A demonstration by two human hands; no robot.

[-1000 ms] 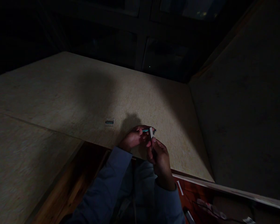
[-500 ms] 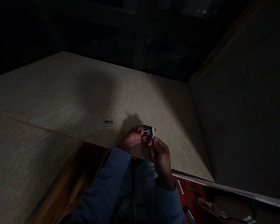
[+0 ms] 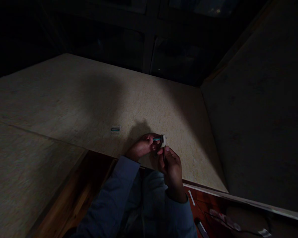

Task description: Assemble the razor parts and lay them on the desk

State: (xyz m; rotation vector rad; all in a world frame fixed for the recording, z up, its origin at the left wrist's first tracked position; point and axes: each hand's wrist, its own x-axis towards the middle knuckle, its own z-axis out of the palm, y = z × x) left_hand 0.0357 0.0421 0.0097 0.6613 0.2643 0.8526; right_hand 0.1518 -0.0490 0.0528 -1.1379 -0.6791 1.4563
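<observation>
In the head view my left hand (image 3: 145, 145) is closed around a thin teal stick (image 3: 156, 139), its exact kind too small and dark to tell. My right hand (image 3: 171, 162) pinches a small whitish piece (image 3: 164, 141) from below. The stick's end meets that piece, and a small bright tip pokes out on its right side. Both hands are close together over the near edge of the pale table (image 3: 149, 99). To their left, a small clear packet with a dark teal strip (image 3: 115, 129) lies flat on the table.
A dark upright panel (image 3: 258, 112) borders the table on the right. Below the near edge are a brown wooden surface (image 3: 64, 211) on the left and a reddish area (image 3: 206, 201) on the right, with a white strip (image 3: 191, 198) and a cable. Dark windows stand behind.
The whitish piece has turned slightly between my fingers and shifted a touch to the right. My left hand stays almost still, and the packet lies where it was.
</observation>
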